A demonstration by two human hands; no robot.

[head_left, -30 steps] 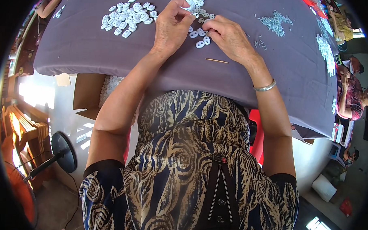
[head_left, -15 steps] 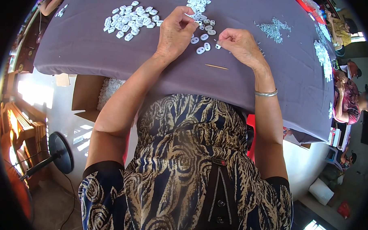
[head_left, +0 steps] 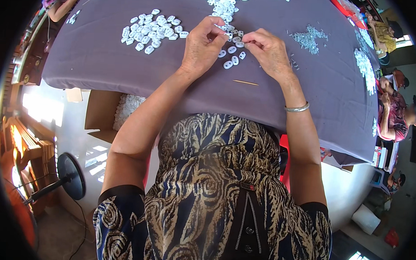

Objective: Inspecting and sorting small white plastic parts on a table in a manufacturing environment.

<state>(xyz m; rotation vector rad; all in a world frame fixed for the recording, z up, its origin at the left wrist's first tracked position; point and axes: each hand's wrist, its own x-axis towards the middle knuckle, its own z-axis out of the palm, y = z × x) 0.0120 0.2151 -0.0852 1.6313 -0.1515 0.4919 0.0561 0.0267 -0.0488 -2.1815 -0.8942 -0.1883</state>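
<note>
I have both hands over the grey-clothed bench [head_left: 105, 67], fingertips meeting. My left hand [head_left: 202, 47] has its grip pinched on a small white piece [head_left: 229, 35]; my right hand [head_left: 268, 52] pinches beside it, though I cannot tell what it holds. To do this well, I keep my wrists low near the loose white pieces [head_left: 232, 57] and avoid the thin stick [head_left: 245, 82].

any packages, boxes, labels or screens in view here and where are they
Cardboard box: on the floor under the table's left edge, brown, flaps open, filled with small white pieces.
Red packet: far right corner of the grey tablecloth, flat, partly cut off.
No screens or signs can be made out.
</note>
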